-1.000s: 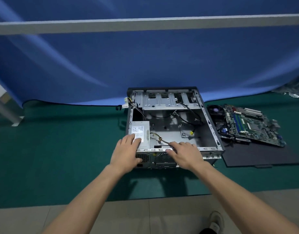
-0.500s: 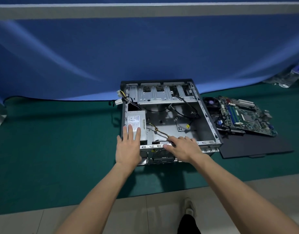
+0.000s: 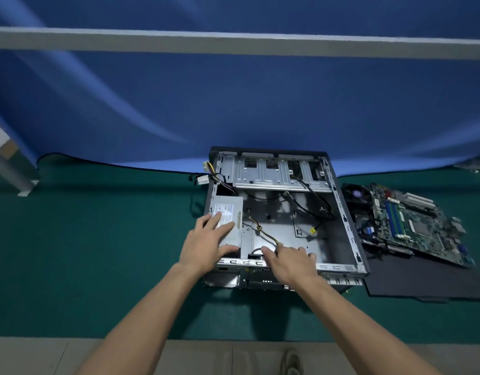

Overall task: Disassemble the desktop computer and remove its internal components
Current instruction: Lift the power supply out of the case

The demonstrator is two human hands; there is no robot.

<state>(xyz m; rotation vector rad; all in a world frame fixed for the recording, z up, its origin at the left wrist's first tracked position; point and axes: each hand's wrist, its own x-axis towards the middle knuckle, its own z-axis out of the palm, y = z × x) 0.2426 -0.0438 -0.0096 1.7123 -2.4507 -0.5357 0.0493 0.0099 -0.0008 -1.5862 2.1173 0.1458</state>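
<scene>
Left hand (image 3: 206, 244) fingers (image 3: 214, 220) flat — power supply (image 3: 229, 220)

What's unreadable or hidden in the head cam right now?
- Power supply label text: too small, partly covered by the left hand.
- Case near rim: part hidden under the right hand.
- Right fingertips' grip: cannot tell.
- Motherboard markings: too small.
- Shoe: cut off by bottom edge.

Can't read the power supply (image 3: 228, 220) label, too small (left hand (image 3: 206, 246) covers part). Right hand (image 3: 290, 263) hides case (image 3: 341, 266) rim. Shoe (image 3: 291, 364) cropped at bottom edge.
</scene>
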